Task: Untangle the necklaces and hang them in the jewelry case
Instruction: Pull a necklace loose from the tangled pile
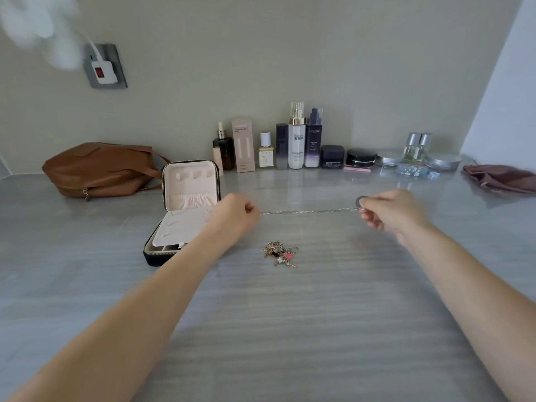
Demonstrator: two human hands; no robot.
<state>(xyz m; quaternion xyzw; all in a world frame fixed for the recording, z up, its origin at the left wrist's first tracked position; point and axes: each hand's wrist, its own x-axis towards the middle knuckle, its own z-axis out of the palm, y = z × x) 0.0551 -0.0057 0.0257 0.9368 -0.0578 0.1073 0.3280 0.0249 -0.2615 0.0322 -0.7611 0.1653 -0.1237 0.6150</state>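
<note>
1. Head view: a grey streaked table (290, 329) stands against a beige wall, with cosmetics bottles (295, 140) along the back.
2. The left hand (235, 216) and right hand (391, 213) pinch a silver necklace (310, 211) taut between curled fingers (372, 221), above the table.
3. The open jewelry case (185, 210) sits by the left hand; the tangled necklaces (280, 253) lie nearer.
4. Risk: pulling harder might snap the thin chain.

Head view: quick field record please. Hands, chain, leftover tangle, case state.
left hand: pinches one end of the silver chain
right hand: pinches the other end, by a round disc
silver chain: stretched straight between the hands
tangled pile: lies on the table, nearer the person than the chain, touched by neither hand
jewelry case: open, lid upright, left of the pile; no necklace visibly hung inside
</note>
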